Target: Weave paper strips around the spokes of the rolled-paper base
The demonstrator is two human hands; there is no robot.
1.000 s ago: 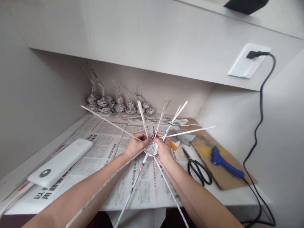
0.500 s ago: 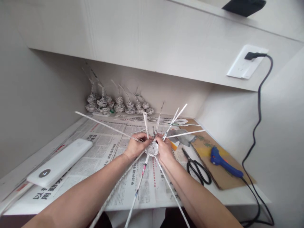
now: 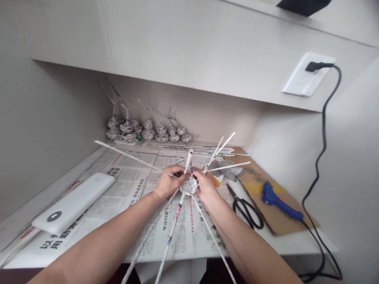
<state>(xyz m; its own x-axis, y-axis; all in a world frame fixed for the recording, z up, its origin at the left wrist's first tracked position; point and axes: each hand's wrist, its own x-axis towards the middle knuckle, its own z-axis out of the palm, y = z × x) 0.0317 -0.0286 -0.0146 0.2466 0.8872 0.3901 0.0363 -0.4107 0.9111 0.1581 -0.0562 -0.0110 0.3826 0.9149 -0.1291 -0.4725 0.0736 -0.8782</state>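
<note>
Between my hands is a small round woven paper piece [image 3: 189, 186], with several rolled newspaper strips fanning out from it. My left hand [image 3: 171, 180] grips its left side, fingers bent around the edge, close to a long strip [image 3: 127, 156] that points up and left. On the opposite side my right hand [image 3: 205, 184] pinches the rim with thumb and fingers. A thicker paper tube [image 3: 189, 161] rises from between the hands, its hollow end toward me. Other strips [image 3: 179, 211] hang down past the table's front edge. My fingertips partly hide the weave.
Woven paper gourds [image 3: 127, 132] line the back wall at left. Rolled paper sticks [image 3: 201, 150] lie in front. Black scissors [image 3: 245, 209] and a blue glue gun [image 3: 280, 203], partly on cardboard [image 3: 266, 221], are at right. A white power bank [image 3: 77, 201] rests on newspaper [image 3: 118, 185] at left.
The thick tube has swung right and tilted toward me. A thin dark strip that stood beside it is no longer seen apart. Both hands keep their hold in nearly the same place.
</note>
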